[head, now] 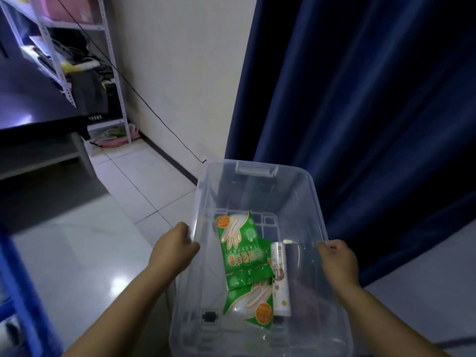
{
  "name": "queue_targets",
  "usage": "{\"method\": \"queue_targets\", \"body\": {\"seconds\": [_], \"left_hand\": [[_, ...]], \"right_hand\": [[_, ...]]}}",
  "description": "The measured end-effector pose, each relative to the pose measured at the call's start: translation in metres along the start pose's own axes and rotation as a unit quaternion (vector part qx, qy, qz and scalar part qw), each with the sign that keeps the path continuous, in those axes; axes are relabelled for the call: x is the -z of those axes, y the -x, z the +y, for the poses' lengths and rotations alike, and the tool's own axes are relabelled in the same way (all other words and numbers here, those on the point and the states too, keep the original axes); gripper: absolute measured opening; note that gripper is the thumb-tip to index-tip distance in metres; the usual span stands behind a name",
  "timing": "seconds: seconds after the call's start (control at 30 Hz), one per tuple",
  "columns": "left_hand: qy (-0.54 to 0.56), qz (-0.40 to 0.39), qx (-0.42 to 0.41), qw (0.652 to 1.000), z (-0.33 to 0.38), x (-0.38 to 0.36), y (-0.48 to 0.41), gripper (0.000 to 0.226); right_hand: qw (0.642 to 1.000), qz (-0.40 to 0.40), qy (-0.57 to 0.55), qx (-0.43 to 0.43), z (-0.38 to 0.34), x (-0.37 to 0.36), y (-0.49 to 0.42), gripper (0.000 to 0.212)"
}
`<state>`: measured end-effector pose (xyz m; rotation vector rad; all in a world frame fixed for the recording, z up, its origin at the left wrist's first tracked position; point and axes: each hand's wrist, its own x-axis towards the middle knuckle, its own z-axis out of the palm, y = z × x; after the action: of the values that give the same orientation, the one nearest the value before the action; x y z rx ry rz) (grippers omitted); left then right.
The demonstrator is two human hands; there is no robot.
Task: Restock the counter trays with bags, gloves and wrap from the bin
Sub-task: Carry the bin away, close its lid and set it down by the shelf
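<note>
Head view has the left grip [177, 247] curled round the left rim of the clear bin [255, 171] and the right grip [337, 258] curled round the right rim. Both are closed on the plastic, with nothing else in either. The bin sits between the forearms, close to the body, and seems to be carried clear of the tiled floor [77, 253], though its underside is not visible.

On the bin's bottom lie two green glove packets. The upper packet [239, 243] overlaps the lower packet [255, 302], and a white roll [280, 279] lies just beside them on the right, touching or nearly so. Whether that roll is bags or wrap cannot be read. The rest of the bin's bottom looks bare.

As a judgement, the restocking is either barely begun or partly done. Stock remains in the bin, and no counter trays are in sight to show what they hold. A dark worktop [33, 106] stands off to the left, well apart from the bin, so the bin probably has to be brought there before anything is laid out. A blue curtain [360, 99] hangs just behind the bin, and a white shelf rack [77, 60] stands in the far corner.
</note>
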<state>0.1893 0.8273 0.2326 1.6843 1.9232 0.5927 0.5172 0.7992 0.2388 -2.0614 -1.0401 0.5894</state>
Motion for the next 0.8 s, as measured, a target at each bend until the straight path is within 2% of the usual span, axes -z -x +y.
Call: {"method": "queue_targets", "body": {"seconds": [0.13, 0.3, 0.43, 0.57, 0.8], "left_hand": [[-0.002, 0.006, 0.028, 1.0, -0.004, -0.003, -0.057, 0.014], [-0.01, 0.029, 0.083, 0.996, -0.008, -0.01, -0.137, 0.016], [-0.013, 0.049, 0.149, 0.988, -0.007, -0.01, -0.208, 0.014], [0.009, 0.082, 0.208, 0.975, -0.006, -0.006, -0.262, 0.011], [0.049, 0.118, 0.288, 0.949, -0.028, 0.011, -0.327, 0.015]], "right_hand": [[1.0, -0.02, -0.007, 0.014, -0.026, -0.04, -0.057, 0.017], [0.997, -0.075, -0.018, 0.022, -0.055, -0.103, -0.148, 0.025], [0.992, -0.12, -0.023, 0.028, -0.094, -0.156, -0.222, 0.013], [0.98, -0.188, -0.045, 0.042, -0.139, -0.208, -0.289, 0.015], [0.955, -0.285, -0.016, 0.087, -0.216, -0.305, -0.361, 0.015]]}}
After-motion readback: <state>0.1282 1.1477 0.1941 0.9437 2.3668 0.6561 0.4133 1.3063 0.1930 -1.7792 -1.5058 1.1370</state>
